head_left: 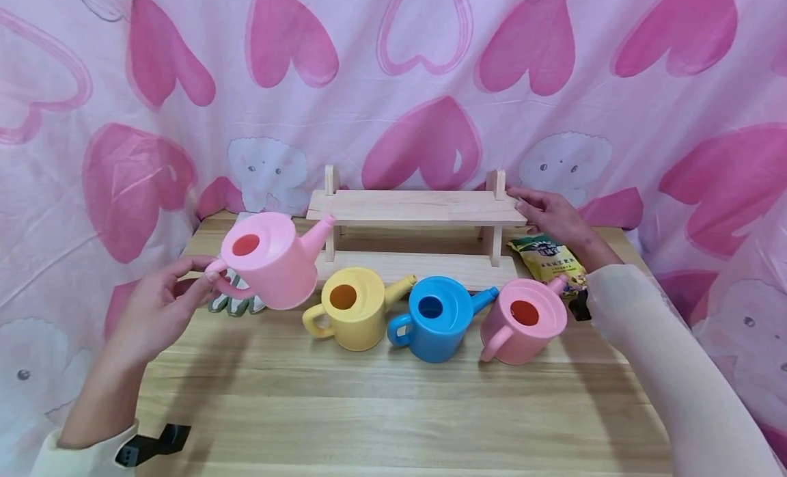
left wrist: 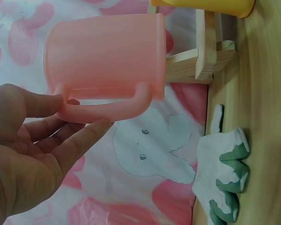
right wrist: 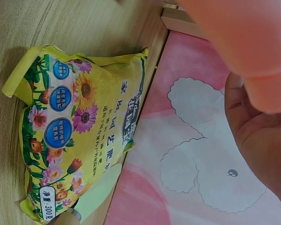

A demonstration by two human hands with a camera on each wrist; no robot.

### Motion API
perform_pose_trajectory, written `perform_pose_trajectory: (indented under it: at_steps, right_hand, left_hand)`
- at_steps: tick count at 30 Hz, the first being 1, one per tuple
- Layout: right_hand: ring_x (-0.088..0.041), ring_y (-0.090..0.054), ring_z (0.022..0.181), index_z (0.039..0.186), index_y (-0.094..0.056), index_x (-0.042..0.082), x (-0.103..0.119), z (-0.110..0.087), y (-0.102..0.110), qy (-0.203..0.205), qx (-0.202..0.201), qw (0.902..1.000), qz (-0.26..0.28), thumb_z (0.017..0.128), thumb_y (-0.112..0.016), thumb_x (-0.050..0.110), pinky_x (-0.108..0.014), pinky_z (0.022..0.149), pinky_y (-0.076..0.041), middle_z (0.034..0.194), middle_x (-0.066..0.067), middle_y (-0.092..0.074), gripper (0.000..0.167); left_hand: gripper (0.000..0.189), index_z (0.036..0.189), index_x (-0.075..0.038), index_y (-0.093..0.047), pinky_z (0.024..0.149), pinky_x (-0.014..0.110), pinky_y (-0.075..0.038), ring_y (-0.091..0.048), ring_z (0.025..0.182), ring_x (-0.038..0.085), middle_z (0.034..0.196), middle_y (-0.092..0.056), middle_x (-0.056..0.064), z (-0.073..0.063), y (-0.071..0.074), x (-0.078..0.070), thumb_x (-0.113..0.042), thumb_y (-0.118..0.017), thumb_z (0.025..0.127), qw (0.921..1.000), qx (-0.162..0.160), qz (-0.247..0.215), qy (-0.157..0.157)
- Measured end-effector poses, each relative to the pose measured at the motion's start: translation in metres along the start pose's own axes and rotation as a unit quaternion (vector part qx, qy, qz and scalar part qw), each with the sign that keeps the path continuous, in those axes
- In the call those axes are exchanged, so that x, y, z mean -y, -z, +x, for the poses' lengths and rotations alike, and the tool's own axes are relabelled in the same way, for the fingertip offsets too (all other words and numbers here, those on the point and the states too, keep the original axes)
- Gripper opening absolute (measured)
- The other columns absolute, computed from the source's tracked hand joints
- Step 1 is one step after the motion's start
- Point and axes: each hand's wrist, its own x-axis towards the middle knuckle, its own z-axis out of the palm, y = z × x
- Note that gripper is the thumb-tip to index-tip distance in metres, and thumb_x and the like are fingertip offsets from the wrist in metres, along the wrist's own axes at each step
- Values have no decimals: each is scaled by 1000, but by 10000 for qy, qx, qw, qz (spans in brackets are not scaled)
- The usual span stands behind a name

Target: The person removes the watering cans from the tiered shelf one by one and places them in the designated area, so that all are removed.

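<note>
My left hand [head_left: 161, 306] pinches the handle of a pale pink watering can [head_left: 277, 268], held up off the table with its spout pointing right. In the left wrist view, thumb and fingers meet around that handle [left wrist: 107, 112]. My right hand [head_left: 553, 214] grips the right end of the upper board of a two-tier wooden rack [head_left: 418, 207]. A pink can partly hides this hand in the right wrist view. In front of the rack stand a yellow watering can [head_left: 359, 320], a blue one [head_left: 438, 330] and a darker pink one [head_left: 522, 330], in a row.
A yellow bag of plant fertilizer [head_left: 547, 262] lies right of the rack, behind the darker pink can. White and green gloves [left wrist: 225, 168] lie on the table [head_left: 393, 415] left of the rack. A heart-print curtain [head_left: 424, 135] hangs close behind.
</note>
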Motion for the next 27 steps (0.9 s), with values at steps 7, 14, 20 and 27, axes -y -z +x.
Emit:
perform_pose_trajectory:
  at_steps: [7, 14, 20, 27]
  right_hand:
    - [-41, -54, 128, 162, -36, 24, 2, 0, 0, -1, 52, 10000, 4, 108, -50, 43, -52, 99, -52, 160, -16, -40, 58]
    - [-43, -52, 129, 162, -33, 21, -1, 2, 0, 3, 38, 10000, 36, 110, -49, 37, -54, 101, -50, 162, -17, -36, 57]
    - [-40, -55, 127, 161, -37, 26, 0, -1, -1, 83, -6, 10000, 2, 107, -51, 47, -50, 97, -54, 160, -14, -39, 60]
    - [-39, -55, 125, 161, -38, 25, -1, -1, 0, 33, 3, 9999, 119, 106, -51, 49, -46, 94, -54, 157, -15, -43, 60]
  left_hand:
    - [31, 130, -3, -65, 56, 23, -49, -68, 80, 1, 107, -70, 18, -8, -4, 6, -22, -62, 105, 10000, -75, 51, 36]
    - [27, 127, 0, -65, 62, 18, -52, -69, 87, -3, 114, -68, 19, -14, -10, 15, -13, -63, 104, 9998, -78, -90, -168]
    - [25, 126, 2, -66, 64, 18, -54, -69, 88, 3, 112, -67, 17, -17, -17, 20, -4, -63, 102, 9992, -4, -245, -325]
    - [21, 121, -3, -69, 71, 14, -53, -66, 92, 1, 108, -70, 12, -19, -28, 26, -6, -67, 100, 9993, -87, 14, -376]
